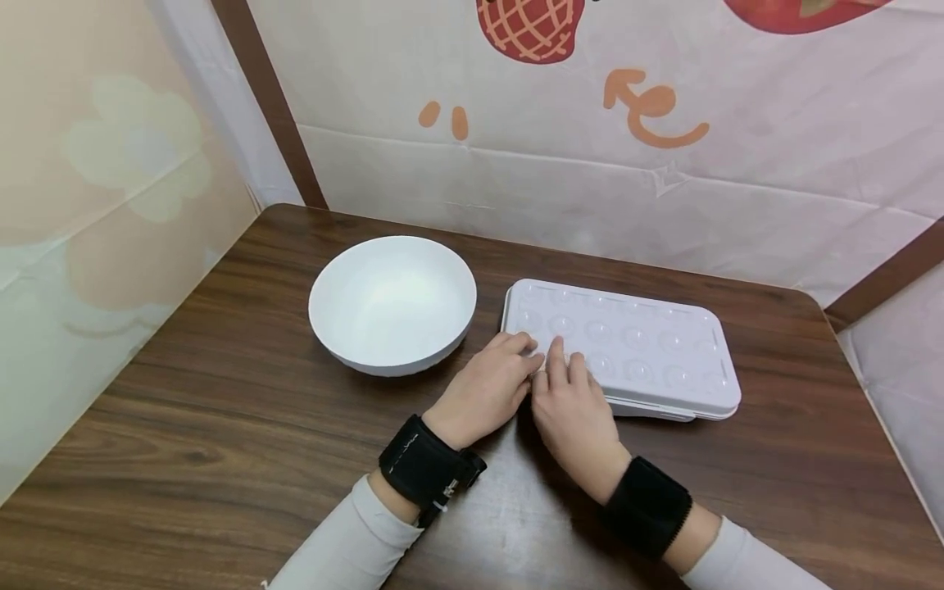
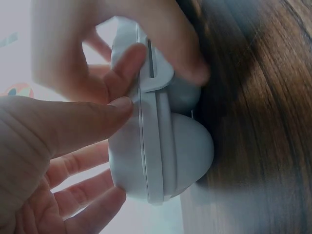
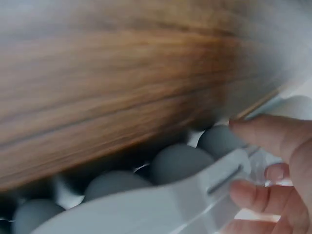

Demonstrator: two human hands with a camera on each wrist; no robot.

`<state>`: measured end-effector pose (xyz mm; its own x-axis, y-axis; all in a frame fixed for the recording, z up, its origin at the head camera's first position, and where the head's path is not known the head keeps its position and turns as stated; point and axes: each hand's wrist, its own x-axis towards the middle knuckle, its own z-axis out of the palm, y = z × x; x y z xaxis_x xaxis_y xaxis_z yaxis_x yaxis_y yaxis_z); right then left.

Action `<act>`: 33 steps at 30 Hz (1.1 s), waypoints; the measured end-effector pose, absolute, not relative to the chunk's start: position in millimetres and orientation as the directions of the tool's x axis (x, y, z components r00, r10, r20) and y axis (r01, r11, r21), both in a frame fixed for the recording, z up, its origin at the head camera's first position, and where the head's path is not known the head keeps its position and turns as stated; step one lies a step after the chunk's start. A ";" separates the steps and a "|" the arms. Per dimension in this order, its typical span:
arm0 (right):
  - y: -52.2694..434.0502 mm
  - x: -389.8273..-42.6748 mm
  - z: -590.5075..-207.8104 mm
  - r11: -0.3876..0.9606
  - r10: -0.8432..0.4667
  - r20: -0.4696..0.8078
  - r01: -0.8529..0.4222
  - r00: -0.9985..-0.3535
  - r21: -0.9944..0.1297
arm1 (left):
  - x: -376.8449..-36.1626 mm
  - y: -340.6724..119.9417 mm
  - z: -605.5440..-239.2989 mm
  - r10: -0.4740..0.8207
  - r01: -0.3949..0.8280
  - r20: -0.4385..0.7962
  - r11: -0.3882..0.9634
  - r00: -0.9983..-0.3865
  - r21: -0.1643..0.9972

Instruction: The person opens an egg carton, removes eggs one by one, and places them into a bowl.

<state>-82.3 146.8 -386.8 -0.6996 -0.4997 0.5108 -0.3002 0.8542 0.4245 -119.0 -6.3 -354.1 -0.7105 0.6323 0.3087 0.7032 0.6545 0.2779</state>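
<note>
Wooden table [image 1: 221,410] bears a white lidded tray [image 1: 649,344], domed cells beneath. Left hand [image 1: 487,389] and right hand [image 1: 571,414] pinch its near-left corner. White bowl [image 1: 392,303] stands left.

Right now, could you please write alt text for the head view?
Both hands, left hand and right hand, rest their fingers on the near left corner of a white lidded tray on a wooden table, beside a white bowl.
</note>
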 end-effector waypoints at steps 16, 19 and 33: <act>255.7 -44.6 -387.7 0.946 -0.318 0.501 -0.235 -0.805 0.223 | -117.9 -5.8 -354.4 0.659 0.708 0.261 0.669 -0.705 0.225; 267.2 -42.4 -391.0 0.959 -0.276 0.514 -0.195 -0.812 0.206 | -118.0 -6.8 -354.4 0.658 0.708 0.262 0.670 -0.705 0.222; 259.6 -63.2 -401.0 0.873 -0.426 0.638 -0.106 -0.641 0.476 | -117.3 -8.6 -354.2 0.645 0.692 0.253 0.686 -0.721 0.223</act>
<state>-63.2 259.6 -401.0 -0.6408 -0.4264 0.6384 -0.1064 0.8729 0.4762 -117.3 -8.6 -354.2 -0.7212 0.6447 0.2533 0.6920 0.6864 0.2235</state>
